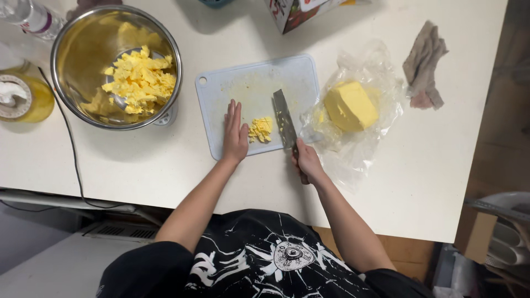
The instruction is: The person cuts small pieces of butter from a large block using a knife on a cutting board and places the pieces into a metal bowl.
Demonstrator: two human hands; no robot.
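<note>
So there's one cutting board (251, 83), pale blue, sitting on the white table (138, 165) in front of me. My left hand (235, 134) lies flat on the board, fingers straight and together, holding nothing, just beside one small pile of butter bits (261, 129). The pile sits near the board's close edge, right of my left hand and left of the blade. It's pale yellow, crumbly and lumpy, chopped into little uneven chunks.

My right hand (307, 161) is wrapped tight around the handle of the one knife (284, 118). The blade lies across the board pointing away from me, with yellow smears stuck along its side.

To the right of the board there's one big butter block (350, 105), a smooth solid wedge, resting on a crinkly sheet of clear plastic wrap (381, 72).

Far left, one metal bowl (77, 49) holds a much bigger heap of chopped butter (141, 80), same pale yellow, same ragged chunks. It seems to stand on a scale, but I only see a corner of that.

Other stuff: one grey rag (424, 63) at the far right, one box (292, 11) at the far edge, a yellow container (25, 99) left of the bowl, and a black cable (72, 149) running off the table edge.
</note>
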